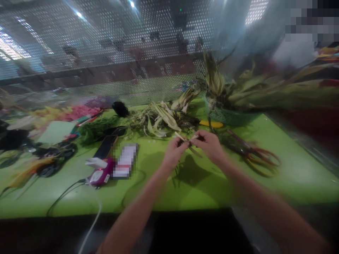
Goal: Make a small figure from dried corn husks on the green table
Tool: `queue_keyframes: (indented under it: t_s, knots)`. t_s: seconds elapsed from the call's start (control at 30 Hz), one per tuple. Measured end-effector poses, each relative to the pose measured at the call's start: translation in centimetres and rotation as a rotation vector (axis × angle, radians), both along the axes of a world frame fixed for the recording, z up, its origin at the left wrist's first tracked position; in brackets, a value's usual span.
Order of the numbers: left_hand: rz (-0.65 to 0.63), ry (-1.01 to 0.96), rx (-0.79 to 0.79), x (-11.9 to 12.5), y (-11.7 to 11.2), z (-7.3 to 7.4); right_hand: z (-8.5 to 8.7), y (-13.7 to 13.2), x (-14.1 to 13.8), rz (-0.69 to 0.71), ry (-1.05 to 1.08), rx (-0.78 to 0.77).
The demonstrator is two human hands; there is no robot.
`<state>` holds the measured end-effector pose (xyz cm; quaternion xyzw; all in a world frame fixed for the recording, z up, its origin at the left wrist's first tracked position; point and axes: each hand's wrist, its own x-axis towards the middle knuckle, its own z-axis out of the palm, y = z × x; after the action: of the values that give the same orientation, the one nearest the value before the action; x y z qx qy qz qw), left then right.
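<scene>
My left hand (pixel 173 153) and my right hand (pixel 210 145) are close together above the green table (pixel 164 197), fingers pinched. Between them is a thin, pale strip of corn husk (pixel 181 137), its ends poking out past the fingertips; its middle is hidden. Just beyond my hands lies a loose heap of dry corn husks (pixel 165 118). To the right of my right hand rest large scissors (pixel 255 155) with orange-red handles, apart from it. A yellow object (pixel 212 124), perhaps a tool handle, lies behind that hand.
A green basket (pixel 230 117) with long husks stands back right. On the left are a phone (pixel 126 160), a purple corded device (pixel 102 174), green fibre (pixel 97 128) and pink and yellow material (pixel 82 112). A perforated screen (pixel 106 53) rises behind.
</scene>
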<state>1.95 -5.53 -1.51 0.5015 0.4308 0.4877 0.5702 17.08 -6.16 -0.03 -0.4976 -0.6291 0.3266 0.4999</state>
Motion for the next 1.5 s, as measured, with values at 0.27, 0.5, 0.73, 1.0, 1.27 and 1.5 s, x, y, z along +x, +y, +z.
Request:
queue_keyframes:
  t_s: [0.27, 0.5, 0.73, 1.0, 1.27, 1.5]
  knots:
    - [0.105, -0.062, -0.015, -2.0, 1.4, -0.2, 0.6, 2.6, 3.5, -0.110, 0.086, -0.007]
    - [0.288, -0.250, 0.025, -5.3, 3.1, 1.2, -0.5, 4.6, 6.8, -0.263, -0.140, 0.027]
    - [0.223, -0.426, 0.046, -6.0, 3.5, 2.0, 1.3, 4.1, 9.8, -0.532, -0.295, 0.142]
    - [0.150, -0.405, -0.007, -5.2, 2.8, 2.4, 1.4, 2.5, 12.9, -0.275, -0.751, -0.205]
    - [0.079, -0.398, -0.038, -4.8, 2.5, 1.7, 0.9, 2.3, 11.8, -0.287, -0.847, -0.289]
    - [-0.033, -0.341, -0.053, -4.4, 2.2, 1.1, 1.6, 2.4, 11.8, -0.061, -0.161, -0.128]
